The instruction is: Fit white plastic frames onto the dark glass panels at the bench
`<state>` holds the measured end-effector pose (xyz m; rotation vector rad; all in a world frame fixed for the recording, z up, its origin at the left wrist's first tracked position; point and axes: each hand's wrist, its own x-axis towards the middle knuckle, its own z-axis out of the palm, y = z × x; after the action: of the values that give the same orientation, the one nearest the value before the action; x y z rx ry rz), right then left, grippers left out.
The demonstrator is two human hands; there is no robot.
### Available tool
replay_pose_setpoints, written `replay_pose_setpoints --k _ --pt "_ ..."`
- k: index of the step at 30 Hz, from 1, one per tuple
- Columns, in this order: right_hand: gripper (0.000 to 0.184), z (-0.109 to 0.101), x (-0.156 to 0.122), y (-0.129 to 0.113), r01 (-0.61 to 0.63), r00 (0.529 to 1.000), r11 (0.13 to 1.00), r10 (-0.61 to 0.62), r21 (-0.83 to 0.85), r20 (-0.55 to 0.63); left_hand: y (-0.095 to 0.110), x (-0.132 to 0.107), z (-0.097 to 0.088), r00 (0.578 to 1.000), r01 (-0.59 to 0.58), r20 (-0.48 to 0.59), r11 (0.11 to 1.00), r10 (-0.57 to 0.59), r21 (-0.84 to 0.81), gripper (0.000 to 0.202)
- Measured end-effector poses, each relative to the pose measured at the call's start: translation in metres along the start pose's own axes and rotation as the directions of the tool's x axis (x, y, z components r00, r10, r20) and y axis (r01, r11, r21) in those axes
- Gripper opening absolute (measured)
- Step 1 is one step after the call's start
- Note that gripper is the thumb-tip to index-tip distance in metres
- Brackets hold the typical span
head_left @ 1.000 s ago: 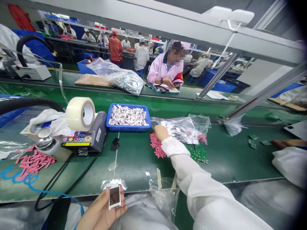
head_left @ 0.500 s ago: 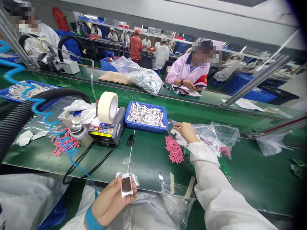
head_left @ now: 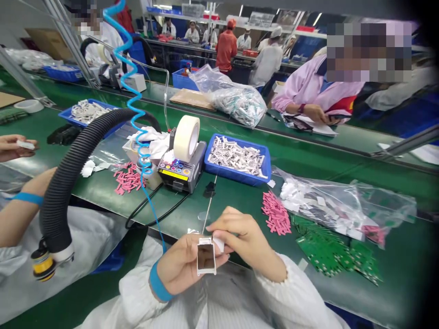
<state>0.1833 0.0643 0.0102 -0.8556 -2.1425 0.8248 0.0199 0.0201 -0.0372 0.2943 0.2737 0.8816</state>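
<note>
My left hand [head_left: 181, 265], with a blue band at the wrist, holds a small white frame [head_left: 206, 258] with a dark, shiny rectangular face. The frame is tilted up toward me between thumb and fingers. Close beside it, my right hand [head_left: 243, 235] pinches a small white piece [head_left: 218, 244], like a paper or sticker sheet, between thumb and fingertips. That piece is partly hidden by my fingers, right at the frame's right edge. Beyond my hands lies a pile of pink strips [head_left: 276, 213], and next to it a clear bag [head_left: 318, 205] with white pieces.
Green circuit boards [head_left: 329, 251] lie at the right. A blue tray [head_left: 236, 178] of white frames stands behind a tape dispenser [head_left: 181, 169]. A black hose [head_left: 85, 137] and blue coiled cord [head_left: 129, 68] hang at left. A co-worker's hand [head_left: 13, 147] is at far left.
My right hand has come back from the clear bag to the left hand, now with a white piece in its fingers. The left hand still holds the frame. The view has swung left.
</note>
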Motion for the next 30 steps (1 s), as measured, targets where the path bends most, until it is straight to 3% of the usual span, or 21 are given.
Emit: replay_pose_setpoints --k 3,8,16,17,19,21,24,26,27,28,30 --pt "0.019 0.014 -0.001 -0.004 0.007 0.994 0.994 -0.018 -0.106 -0.104 0.005 -0.008 0.002 0.995 -0.088 -0.041 0.996 0.087 -0.012 0.029" --pt "0.025 0.036 -0.007 -0.007 0.076 0.959 0.949 -0.154 -0.306 -0.239 0.009 -0.016 0.0 0.983 -0.155 -0.092 0.986 0.16 0.063 0.029" --pt "0.012 0.04 -0.006 -0.014 -0.048 0.924 0.998 0.026 -0.049 -0.381 0.017 -0.021 -0.008 0.964 -0.233 -0.11 0.968 0.243 0.096 0.027" --pt "0.011 0.041 -0.011 -0.009 -0.08 0.93 0.997 0.079 0.01 -0.359 0.02 -0.023 -0.011 0.956 -0.255 -0.124 0.961 0.267 0.105 0.029" --pt "0.011 0.044 -0.02 0.007 -0.212 0.953 0.975 0.222 0.069 -0.205 0.025 -0.027 -0.017 0.939 -0.286 -0.161 0.95 0.304 0.123 0.033" --pt "0.013 0.051 -0.03 0.026 -0.349 0.936 0.937 0.348 -0.01 -0.054 0.027 -0.031 -0.023 0.933 -0.294 -0.176 0.946 0.315 0.136 0.033" --pt "0.008 0.058 -0.036 0.041 -0.435 0.9 0.893 0.43 -0.116 -0.066 0.025 -0.032 -0.024 0.943 -0.269 -0.15 0.947 0.296 0.178 0.035" --pt "0.01 0.058 -0.033 0.036 -0.465 0.88 0.881 0.471 0.093 -0.066 0.021 -0.03 -0.021 0.947 -0.262 -0.124 0.937 0.296 0.23 0.035" --pt "0.017 0.057 -0.029 0.03 -0.487 0.86 0.824 0.51 0.29 -0.004 0.018 -0.028 -0.019 0.949 -0.259 -0.111 0.93 0.295 0.259 0.036" --pt "0.024 0.056 -0.025 0.023 -0.508 0.837 0.697 0.539 0.505 0.098 0.016 -0.026 -0.018 0.951 -0.257 -0.094 0.924 0.293 0.284 0.037" --pt "0.033 0.054 -0.016 0.01 -0.533 0.79 0.317 0.518 0.785 0.327 0.013 -0.022 -0.015 0.96 -0.243 -0.057 0.919 0.273 0.31 0.04"
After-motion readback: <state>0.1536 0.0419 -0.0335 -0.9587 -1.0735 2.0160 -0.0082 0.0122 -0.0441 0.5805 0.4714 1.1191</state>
